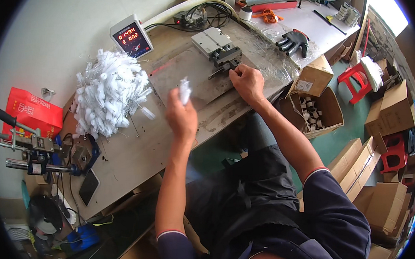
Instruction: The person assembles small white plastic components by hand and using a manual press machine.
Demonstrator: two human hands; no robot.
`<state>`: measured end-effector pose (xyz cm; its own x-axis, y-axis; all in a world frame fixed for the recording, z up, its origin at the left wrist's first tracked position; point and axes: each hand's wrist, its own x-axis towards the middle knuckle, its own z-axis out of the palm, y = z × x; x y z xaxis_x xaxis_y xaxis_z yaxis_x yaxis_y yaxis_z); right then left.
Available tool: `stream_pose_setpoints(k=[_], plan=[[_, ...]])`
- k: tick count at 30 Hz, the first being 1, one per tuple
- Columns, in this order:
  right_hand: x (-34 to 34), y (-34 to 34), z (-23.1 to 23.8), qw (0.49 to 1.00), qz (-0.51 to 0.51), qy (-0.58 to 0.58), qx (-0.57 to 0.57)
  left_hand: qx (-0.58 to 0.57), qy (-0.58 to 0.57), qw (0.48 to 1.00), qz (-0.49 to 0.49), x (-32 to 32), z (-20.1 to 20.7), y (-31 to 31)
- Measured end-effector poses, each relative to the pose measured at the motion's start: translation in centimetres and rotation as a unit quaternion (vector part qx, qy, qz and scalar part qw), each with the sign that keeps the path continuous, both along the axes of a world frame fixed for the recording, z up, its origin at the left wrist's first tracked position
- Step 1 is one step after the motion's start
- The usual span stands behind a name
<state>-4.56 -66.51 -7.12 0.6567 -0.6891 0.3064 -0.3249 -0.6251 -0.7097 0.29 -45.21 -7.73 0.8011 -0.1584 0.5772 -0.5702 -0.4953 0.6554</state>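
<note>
My left hand [181, 117] is raised over the front of the workbench, its fingers closed round a small white bristle brush [184, 90] that sticks up from the grip. To its left lies a large heap of similar white brushes [111, 95], some with thin wire ends showing. My right hand [248, 84] is curled into a fist at the front of a small metal clamping fixture [225, 56]. Whatever its fingers pinch there is hidden. Behind that fixture's dark jaws sits a silvery metal block [209, 41].
A counter with a lit red display [131, 36] stands behind the heap. At left are a lever press [38, 148], a phone [89, 187] and a red bag [34, 112]. A black glove [294, 43] lies at right, above an open carton of small parts [329, 109].
</note>
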Motion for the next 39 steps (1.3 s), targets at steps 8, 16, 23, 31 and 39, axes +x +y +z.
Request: stream_pose_setpoints(k=[8,16,23,31,39], plan=[[0.1,0.0,-0.4,1.0,-0.004,-0.021,0.008,0.108,-0.026,0.987,-0.116,1.4,1.2,-7.4],[0.2,0.0,-0.5,1.0,-0.001,-0.027,0.016,0.165,-0.075,0.976,-0.118,2.6,0.7,-7.6],[-0.4,0.1,-0.3,0.994,0.033,-0.106,0.019,0.039,0.089,0.991,-0.089,0.9,1.0,-4.0],[-0.7,0.1,-0.4,0.981,0.113,-0.156,0.013,-0.236,0.445,0.824,-0.26,-0.2,2.3,-1.7],[-0.6,0.5,-0.4,0.98,0.126,-0.154,-0.012,-0.311,0.481,0.769,-0.285,-0.4,1.6,-0.6]])
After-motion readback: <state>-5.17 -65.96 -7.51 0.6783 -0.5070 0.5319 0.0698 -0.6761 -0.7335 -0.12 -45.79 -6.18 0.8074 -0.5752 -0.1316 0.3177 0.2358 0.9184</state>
